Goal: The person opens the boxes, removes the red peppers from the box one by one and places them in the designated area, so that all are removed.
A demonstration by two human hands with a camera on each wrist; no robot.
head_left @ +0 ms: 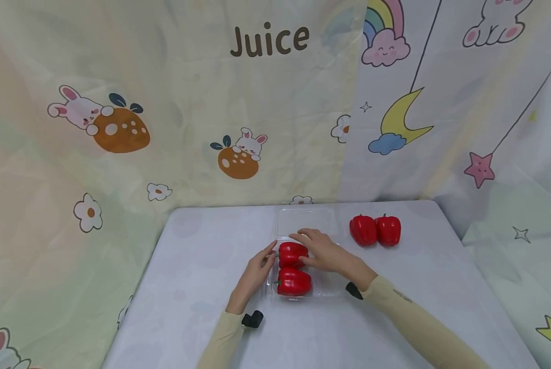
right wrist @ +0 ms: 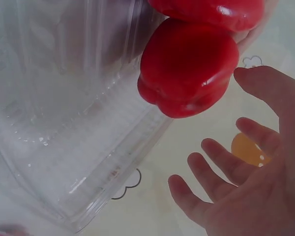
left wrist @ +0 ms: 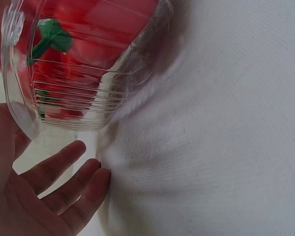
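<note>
Two red bell peppers, a near one and a far one, lie in the left half of a clear plastic container. Beside the container's left wall is my left hand, its fingers extended and empty. In the left wrist view green stems show through the ribbed wall, with the hand next to it. My right hand reaches over the container from the right, fingers spread. Seen from the right wrist, its thumb tip is right at the far pepper, the other fingers apart from it.
Two more red bell peppers, left and right, sit side by side on the white-covered table, to the far right of the container. The container's clear lid lies folded back toward the printed cloth wall.
</note>
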